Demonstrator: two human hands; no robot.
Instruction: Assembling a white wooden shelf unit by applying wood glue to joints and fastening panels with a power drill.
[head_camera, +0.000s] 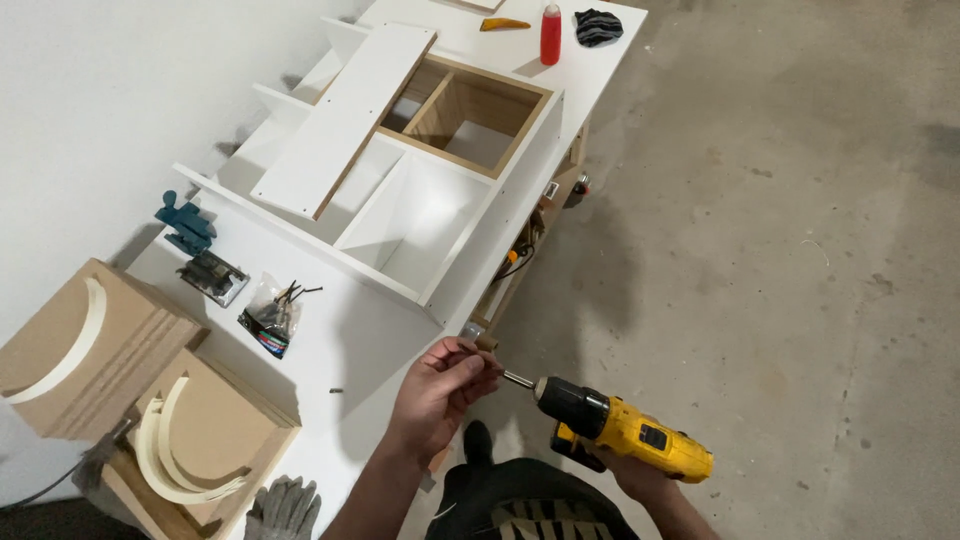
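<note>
Drill bit meets fingertips at the table edge.
The left hand (440, 385) pinches a small fitting (487, 345) to steady it against the bit; right hand (625, 470) wraps the yellow cordless drill (625, 428) beside the white cabinet (420, 190).

Red bottle (550, 34), orange tool (504, 24), dark cloth (598, 27) at far end of my bench. Blue clamp (185, 224), bag of screws (272, 315) at left. Grey gloves (283, 507) near me.

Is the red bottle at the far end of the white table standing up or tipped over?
Upright: the red bottle stands on its base on the table, white cap on top.
</note>
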